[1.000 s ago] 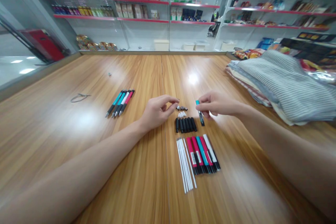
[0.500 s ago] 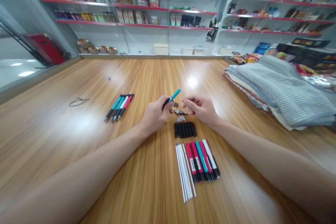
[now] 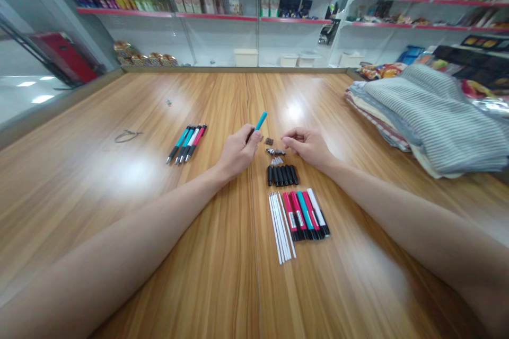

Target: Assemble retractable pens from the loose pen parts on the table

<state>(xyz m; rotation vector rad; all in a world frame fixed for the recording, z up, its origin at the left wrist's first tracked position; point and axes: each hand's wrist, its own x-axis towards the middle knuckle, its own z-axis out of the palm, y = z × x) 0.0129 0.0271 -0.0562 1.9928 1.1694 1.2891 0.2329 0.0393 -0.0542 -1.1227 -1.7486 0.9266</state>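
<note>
My left hand [image 3: 237, 152] is closed round a teal pen barrel [image 3: 259, 123] that points up and away from me. My right hand [image 3: 306, 145] hovers just right of a small heap of metal pen tips [image 3: 275, 151], with thumb and fingers pinched together; whether anything is between them is too small to tell. Below the tips lies a row of black grip sleeves [image 3: 282, 175]. Nearer to me lie several white refills [image 3: 280, 228] and a row of red, teal and white pen barrels [image 3: 305, 214].
Several assembled pens [image 3: 186, 143] lie to the left on the wooden table [image 3: 119, 196]. A thin wire loop [image 3: 126, 135] rests further left. Folded striped cloths [image 3: 433, 116] are stacked at the right. Shop shelves [image 3: 222, 5] stand behind the table.
The teal barrel passed from my right hand to my left hand, which now holds it tilted upward. My right hand moved left to the metal tips.
</note>
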